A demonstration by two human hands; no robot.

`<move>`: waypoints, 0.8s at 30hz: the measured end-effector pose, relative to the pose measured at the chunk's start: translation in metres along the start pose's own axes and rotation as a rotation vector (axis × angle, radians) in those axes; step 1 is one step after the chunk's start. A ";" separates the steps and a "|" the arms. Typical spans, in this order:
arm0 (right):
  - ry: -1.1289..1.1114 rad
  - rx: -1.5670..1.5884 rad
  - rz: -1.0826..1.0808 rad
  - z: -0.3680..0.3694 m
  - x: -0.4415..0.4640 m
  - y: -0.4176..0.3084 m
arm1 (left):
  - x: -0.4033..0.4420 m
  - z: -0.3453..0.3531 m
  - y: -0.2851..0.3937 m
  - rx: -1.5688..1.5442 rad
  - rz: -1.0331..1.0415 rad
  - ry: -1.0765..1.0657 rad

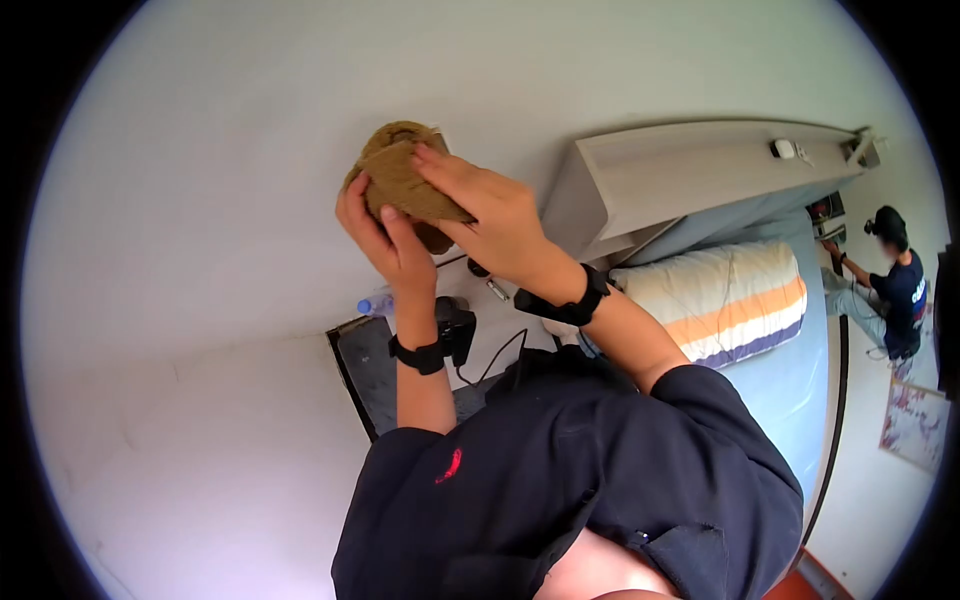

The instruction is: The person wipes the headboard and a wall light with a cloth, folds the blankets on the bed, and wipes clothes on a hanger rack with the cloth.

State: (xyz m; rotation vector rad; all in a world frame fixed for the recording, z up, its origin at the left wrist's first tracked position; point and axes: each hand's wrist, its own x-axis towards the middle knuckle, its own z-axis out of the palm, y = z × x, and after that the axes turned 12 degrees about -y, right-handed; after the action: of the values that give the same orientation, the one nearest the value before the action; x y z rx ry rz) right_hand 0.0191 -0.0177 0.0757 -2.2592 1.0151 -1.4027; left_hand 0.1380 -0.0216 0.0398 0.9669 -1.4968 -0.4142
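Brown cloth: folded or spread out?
Not spread: the brown cloth is bunched in overlapping layers between the left hand and right hand.

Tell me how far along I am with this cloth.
Looks done: the brown cloth is picked up and bunched together. In hand: your left hand and right hand both grip it. Left: probably finishing the handling and setting it down; the picture doesn't show how much remains.

The left forearm (415, 305) hides part of a bottle (374, 304) left of centre. At far right, lettering on another person's dark shirt (907, 300) is too small to read; a black shape (946, 325) is cut off by the edge.
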 end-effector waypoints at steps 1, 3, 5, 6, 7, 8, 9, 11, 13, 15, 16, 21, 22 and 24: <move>0.027 0.012 -0.035 0.000 -0.002 -0.001 | -0.002 0.000 0.002 -0.036 -0.027 0.011; 0.087 -0.013 -0.049 0.001 -0.004 -0.002 | -0.005 -0.002 0.007 0.007 -0.029 -0.015; 0.096 -0.089 -0.129 -0.001 -0.009 0.002 | -0.010 -0.002 0.012 0.070 -0.067 0.012; 0.106 -0.096 -0.124 -0.003 -0.012 0.003 | -0.015 -0.004 0.012 0.149 -0.035 0.025; 0.094 -0.090 -0.154 -0.006 -0.016 0.005 | -0.021 -0.003 0.013 0.144 -0.028 0.017; 0.083 -0.081 -0.180 -0.008 -0.021 0.006 | -0.028 -0.002 0.015 0.182 -0.050 0.031; 0.093 -0.086 -0.176 -0.010 -0.027 0.006 | -0.035 -0.002 0.015 0.221 -0.072 0.046; -0.011 -0.002 -0.076 -0.020 -0.044 0.006 | -0.055 -0.006 0.000 0.136 -0.026 -0.056; -0.020 0.005 -0.036 -0.035 -0.066 0.003 | -0.056 -0.010 -0.002 0.052 0.024 -0.152; -0.057 0.007 0.009 -0.057 -0.087 -0.003 | -0.052 -0.016 0.002 0.081 0.267 -0.339; -0.076 0.000 0.021 -0.069 -0.096 -0.006 | -0.052 -0.013 0.004 -0.067 0.222 -0.261; -0.048 -0.057 0.116 -0.099 -0.135 -0.003 | -0.015 0.011 0.028 -0.055 -0.186 0.108; -0.027 -0.077 0.146 -0.102 -0.139 -0.002 | -0.011 0.013 0.026 -0.045 -0.239 0.044; -0.007 -0.083 0.161 -0.107 -0.143 0.000 | -0.005 0.017 0.020 -0.032 -0.295 -0.021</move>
State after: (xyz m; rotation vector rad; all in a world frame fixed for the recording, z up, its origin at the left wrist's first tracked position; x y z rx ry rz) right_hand -0.1134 0.0942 0.0332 -2.1821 1.2446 -1.3074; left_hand 0.1147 -0.0107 0.0481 1.1652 -1.3654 -0.6595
